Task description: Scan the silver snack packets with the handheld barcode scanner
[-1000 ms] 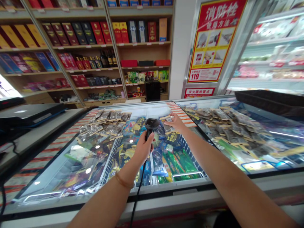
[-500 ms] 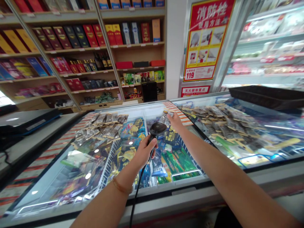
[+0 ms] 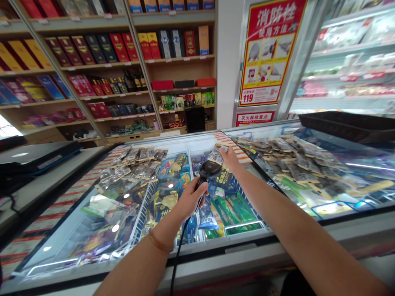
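A black handheld barcode scanner point(image 3: 210, 169) with a trailing cord is gripped by my left hand point(image 3: 193, 196), its head tilted toward the far right. Farther out, my right hand point(image 3: 230, 158) pinches a small clear packet with a tan edge point(image 3: 216, 153). That packet lies just beyond the scanner head, over the chest freezer point(image 3: 212, 249). Under both hands, blue and green bagged goods point(image 3: 237, 207) show in the freezer. My right fingertips are small in view, but they close on the packet's near edge.
Similar small packets are heaped on the glass at left point(image 3: 138, 162) and at right point(image 3: 296, 158). A black tray point(image 3: 336, 123) rests at the far right. Beyond the freezer stand shelves of boxes point(image 3: 182, 57) and a red fire-hydrant poster point(image 3: 268, 53). A counter point(image 3: 55, 172) runs along the left.
My left hand has shifted the scanner slightly right, nearer the packet. The packet in my right hand stays almost in place, tilted a little differently.
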Tool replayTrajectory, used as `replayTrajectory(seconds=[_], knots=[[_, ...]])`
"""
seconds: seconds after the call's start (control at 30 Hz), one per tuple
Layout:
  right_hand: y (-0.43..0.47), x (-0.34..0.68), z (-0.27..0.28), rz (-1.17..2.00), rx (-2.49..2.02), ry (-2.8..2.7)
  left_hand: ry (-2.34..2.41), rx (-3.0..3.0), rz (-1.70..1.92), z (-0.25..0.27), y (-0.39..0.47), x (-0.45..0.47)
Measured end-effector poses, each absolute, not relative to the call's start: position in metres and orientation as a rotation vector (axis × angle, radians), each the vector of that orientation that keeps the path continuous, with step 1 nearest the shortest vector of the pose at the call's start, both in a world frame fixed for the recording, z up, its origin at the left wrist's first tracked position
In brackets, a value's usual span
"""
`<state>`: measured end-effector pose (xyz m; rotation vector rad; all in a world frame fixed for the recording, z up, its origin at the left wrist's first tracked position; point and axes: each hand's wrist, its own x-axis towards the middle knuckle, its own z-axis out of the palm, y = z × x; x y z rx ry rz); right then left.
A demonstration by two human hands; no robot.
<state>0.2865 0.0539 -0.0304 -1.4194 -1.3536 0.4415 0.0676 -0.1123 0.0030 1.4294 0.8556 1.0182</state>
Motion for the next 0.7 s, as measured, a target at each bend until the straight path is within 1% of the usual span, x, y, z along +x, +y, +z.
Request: replayTrajectory(seconds=[0.17,0.3,0.37,0.43,0.57,0.63,0.7], knots=[[0.053,0.285,-0.029,0.474,-1.478,-1.294,0.949,1.325,1.134,0.003,-0.108,0.07],[0.053,0.285,-0.025,0.577,-1.409,-1.305,1.045,1.174,1.287,0.022,-0.109,0.058],[0.05,0.28,-0.019,0.703,-1.382,-1.337,1.076,1.115,1.343,0.036,-0.113,0.04],[0.045,0.267,-0.011,0.898,-1.345,-1.365,1.122,1.078,1.41,0.049,-0.118,0.015],[0.032,0.211,0.005,1.283,-1.165,-1.464,1.261,1.0,1.624,0.063,-0.128,-0.048],[0.027,0.169,0.012,1.395,-1.104,-1.523,1.353,0.915,1.715,0.066,-0.134,-0.079],[0.024,0.122,0.018,1.425,-1.131,-1.507,1.421,0.841,1.768,0.067,-0.14,-0.108]])
